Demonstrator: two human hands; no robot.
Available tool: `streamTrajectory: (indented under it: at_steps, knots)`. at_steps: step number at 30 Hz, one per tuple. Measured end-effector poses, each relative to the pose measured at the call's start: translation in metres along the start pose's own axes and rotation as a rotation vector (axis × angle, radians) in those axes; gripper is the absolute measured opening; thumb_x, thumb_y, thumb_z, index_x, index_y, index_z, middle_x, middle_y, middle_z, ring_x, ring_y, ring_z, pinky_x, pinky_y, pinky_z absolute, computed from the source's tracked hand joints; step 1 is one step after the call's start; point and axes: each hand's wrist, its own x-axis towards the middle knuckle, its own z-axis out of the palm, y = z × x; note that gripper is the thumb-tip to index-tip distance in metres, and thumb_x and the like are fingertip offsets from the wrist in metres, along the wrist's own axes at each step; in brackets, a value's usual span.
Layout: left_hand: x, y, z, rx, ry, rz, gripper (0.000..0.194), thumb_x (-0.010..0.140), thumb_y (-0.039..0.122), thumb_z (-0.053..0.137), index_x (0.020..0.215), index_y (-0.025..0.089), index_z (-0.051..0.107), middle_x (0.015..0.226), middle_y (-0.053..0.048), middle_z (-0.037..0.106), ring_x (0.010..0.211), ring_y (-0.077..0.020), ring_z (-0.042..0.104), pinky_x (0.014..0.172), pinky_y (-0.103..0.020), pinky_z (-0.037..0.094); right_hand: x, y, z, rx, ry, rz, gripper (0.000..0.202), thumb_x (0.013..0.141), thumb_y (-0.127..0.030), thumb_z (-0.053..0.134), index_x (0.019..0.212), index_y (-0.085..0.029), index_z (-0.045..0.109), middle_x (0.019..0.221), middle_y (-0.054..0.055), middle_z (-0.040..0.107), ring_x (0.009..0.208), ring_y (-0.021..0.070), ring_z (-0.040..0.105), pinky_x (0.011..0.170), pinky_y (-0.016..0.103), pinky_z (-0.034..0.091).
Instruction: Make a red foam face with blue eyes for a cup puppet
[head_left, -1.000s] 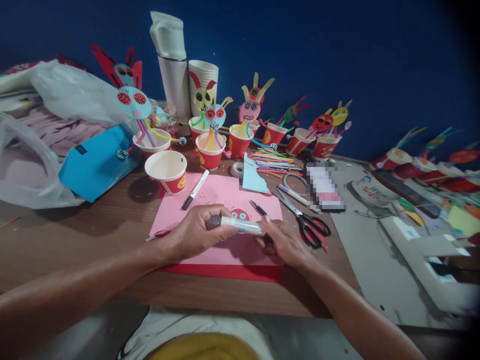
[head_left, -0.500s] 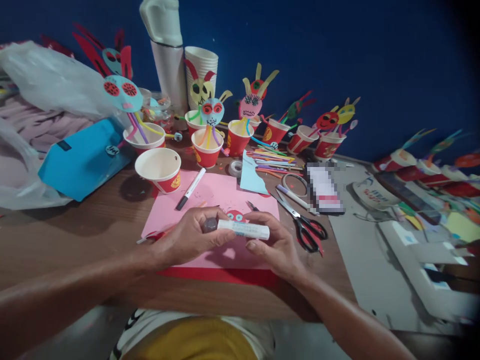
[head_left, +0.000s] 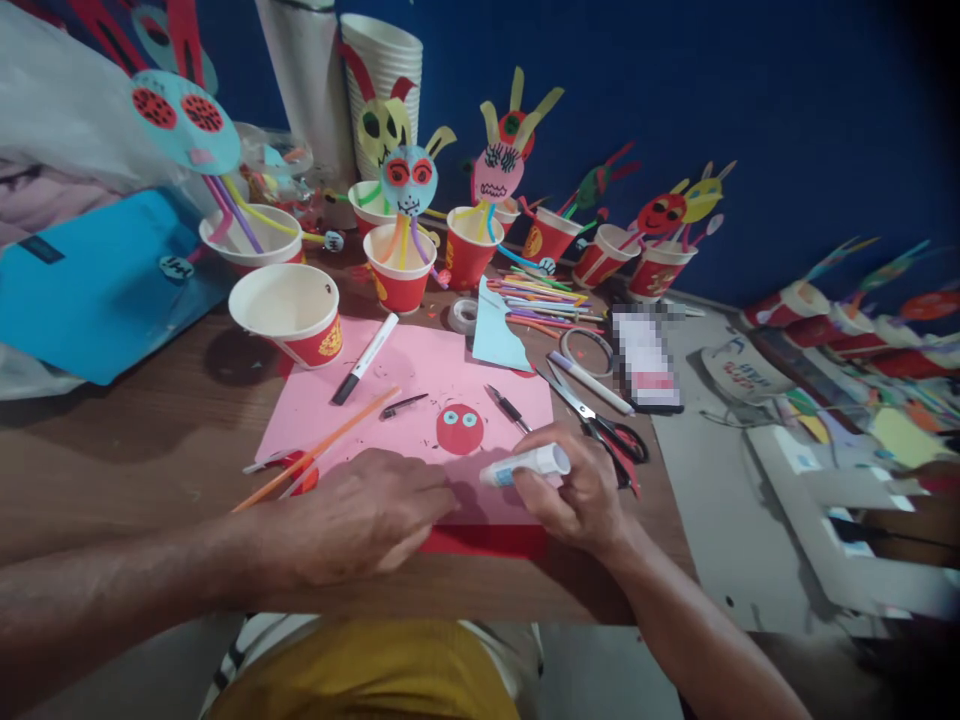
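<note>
My right hand (head_left: 574, 490) is closed around a white glue stick (head_left: 529, 466), tilted with its narrower end toward the left. My left hand (head_left: 375, 510) is over the front left of a pink paper sheet (head_left: 420, 345), back up and fingers curled in; what they hold, if anything, is hidden. Between and beyond the hands lies a red paper circle (head_left: 460, 430) with two light-blue eyes. Around it on the sheet are a small black pen (head_left: 403, 405), another black pen (head_left: 510, 410), an orange stick (head_left: 322, 445) and a white marker with a black cap (head_left: 365, 358).
Black-handled scissors (head_left: 600, 420), a purple-tipped white marker (head_left: 589, 382) and a tape ring (head_left: 587, 352) lie at right, near a phone (head_left: 645, 360). An upright paper cup (head_left: 285, 315) stands behind left. Cups with paper-faced figures (head_left: 409, 180) line the back. A blue folder (head_left: 105, 285) is far left.
My hands have moved apart. The glue stick stays in my right hand, its dark end no longer showing. My left hand has moved down and turned back up, uncovering the red circle.
</note>
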Motion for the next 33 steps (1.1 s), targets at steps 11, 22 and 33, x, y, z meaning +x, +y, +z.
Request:
streamTrajectory:
  at_steps: [11,22,33]
  knots:
    - [-0.001,0.01,-0.004,0.258,-0.15,0.008,0.017,0.077,0.01,0.054,0.091,0.016,0.061,0.084,-0.008,0.066,0.079,-0.0237,0.063,0.071,-0.035,0.048,0.002,-0.001,0.009,-0.219,-0.16,-0.204,0.015,0.079,-0.026,0.057,0.092,-0.02,0.055,0.072,0.004,0.065,0.062,0.017,0.059,0.058,0.028,0.044]
    - [-0.008,0.012,0.005,0.331,-0.118,0.027,0.016,0.075,0.011,0.055,0.089,0.014,0.062,0.081,-0.01,0.067,0.073,-0.0253,0.064,0.066,-0.036,0.051,0.005,-0.004,0.017,-0.227,-0.195,-0.282,0.015,0.08,-0.022,0.058,0.093,-0.022,0.052,0.075,0.003,0.065,0.066,0.0183,0.061,0.061,0.031,0.047]
    - [-0.008,0.011,0.01,0.311,-0.059,0.033,0.016,0.075,0.011,0.054,0.088,0.015,0.063,0.076,-0.008,0.067,0.064,-0.0247,0.063,0.056,-0.035,0.048,0.009,-0.006,0.023,-0.312,-0.206,-0.367,0.011,0.082,-0.021,0.056,0.092,-0.019,0.054,0.071,0.004,0.063,0.065,0.0192,0.06,0.059,0.031,0.047]
